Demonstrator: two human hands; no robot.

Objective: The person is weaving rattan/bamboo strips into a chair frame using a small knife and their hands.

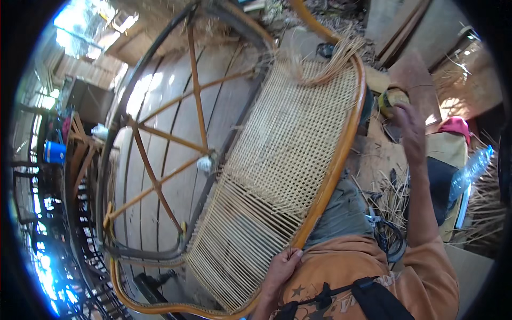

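A rattan chair frame (341, 144) with a partly woven cane panel (277, 160) lies tilted across my lap. My left hand (281, 269) grips the orange rim of the frame near its lower edge. My right hand (408, 128) reaches out to the right, fingers closed around a yellow-green roll (393, 100) on the floor by the frame's outer side. Loose cane ends (333, 61) stick out at the top of the woven panel.
Wooden floorboards (176, 122) show behind the chair's spoked rattan base (160, 160). A clear plastic bottle (472, 168), a red cloth (456, 125) and scattered cane strips lie at the right. Dark tools (386, 229) rest by my knee.
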